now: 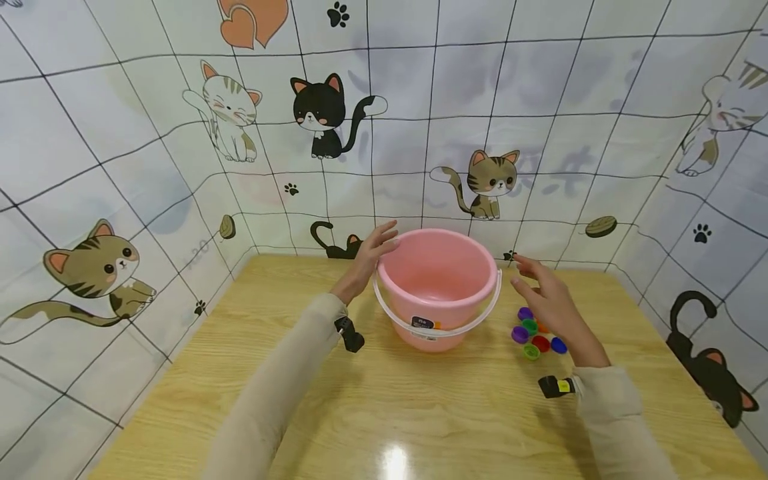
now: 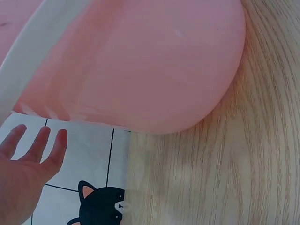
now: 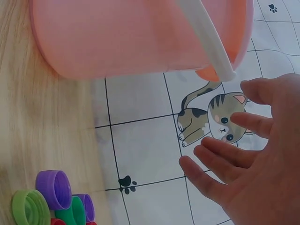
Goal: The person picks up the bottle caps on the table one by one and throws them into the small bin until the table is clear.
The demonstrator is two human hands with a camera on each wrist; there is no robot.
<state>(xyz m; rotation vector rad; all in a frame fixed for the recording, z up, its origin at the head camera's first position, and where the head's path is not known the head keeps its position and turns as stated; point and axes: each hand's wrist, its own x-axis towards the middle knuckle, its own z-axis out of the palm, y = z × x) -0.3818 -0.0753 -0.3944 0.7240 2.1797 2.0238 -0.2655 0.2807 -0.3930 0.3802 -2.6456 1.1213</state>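
Observation:
A pink plastic bucket (image 1: 438, 267) stands upright on the table, its white handle (image 1: 432, 331) hanging down across the front. My left hand (image 1: 373, 257) is at the bucket's left rim, fingers extended; whether it touches the rim I cannot tell. In the left wrist view, the fingers (image 2: 35, 152) are spread beside the bucket wall. My right hand (image 1: 549, 300) hovers right of the bucket, above several coloured bottle caps, with its fingers loosely spread and nothing in them. A purple cap (image 3: 54, 189) and a light green cap (image 3: 30, 207) show in the right wrist view.
The wooden table (image 1: 456, 413) meets cloth walls (image 1: 402, 147) printed with cats and grid lines at its back and sides. Red (image 1: 541, 343) and blue (image 1: 559, 345) caps lie in the pile under the right hand.

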